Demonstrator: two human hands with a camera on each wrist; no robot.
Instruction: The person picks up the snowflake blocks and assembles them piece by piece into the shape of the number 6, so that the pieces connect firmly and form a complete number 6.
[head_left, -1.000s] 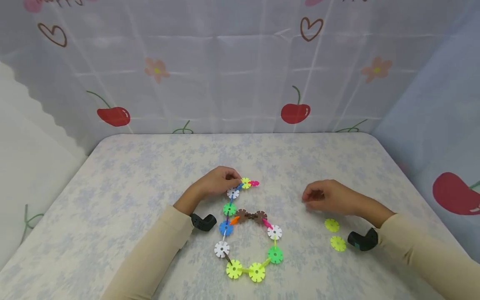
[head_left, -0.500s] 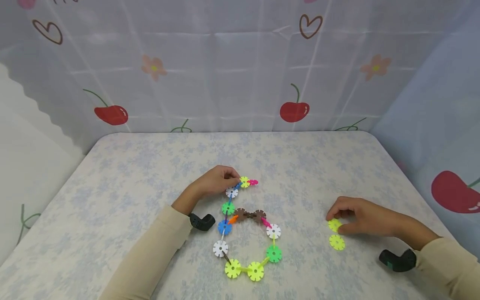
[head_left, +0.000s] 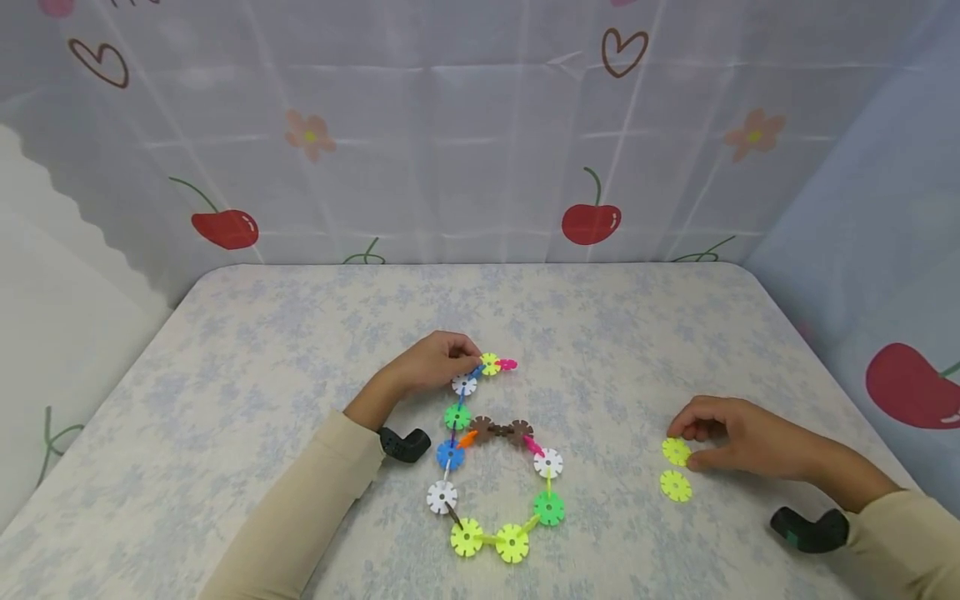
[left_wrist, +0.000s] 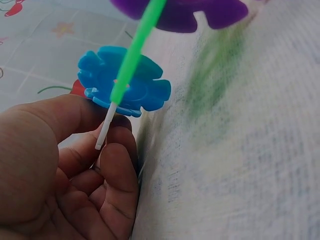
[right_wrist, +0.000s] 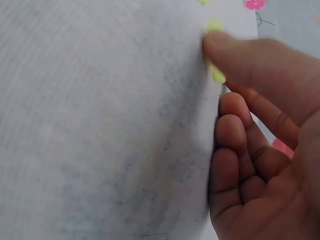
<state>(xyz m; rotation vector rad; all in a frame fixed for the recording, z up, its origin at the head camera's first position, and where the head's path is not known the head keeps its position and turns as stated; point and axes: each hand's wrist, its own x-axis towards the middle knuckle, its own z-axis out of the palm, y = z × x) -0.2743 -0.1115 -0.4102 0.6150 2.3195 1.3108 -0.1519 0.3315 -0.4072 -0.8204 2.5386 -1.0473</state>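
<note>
In the head view, my left hand (head_left: 437, 360) pinches the far end of a chain of slotted plastic discs, close to a yellow disc (head_left: 490, 364) and a pink disc (head_left: 507, 365) at its tip. The left wrist view has a blue disc (left_wrist: 120, 80) right at those fingertips. Below, the chain runs through a green disc (head_left: 457, 417) and closes into a loop, with a blue disc (head_left: 450, 454) at the join. My right hand (head_left: 738, 437) pinches a loose yellow disc (head_left: 676, 452) on the table between thumb and index finger. Its thumb partly hides that disc in the right wrist view.
Just below the pinched disc lies a second loose yellow disc (head_left: 676, 486). Flower-patterned cloth covers the table (head_left: 315, 308). A curtain (head_left: 450, 167) with cherries and hearts hangs behind it. Each wrist carries a black camera.
My right hand has moved right and toward the body, from beyond the loose discs onto the farther yellow one, and has taken hold of it. The left hand keeps its grip on the chain.
</note>
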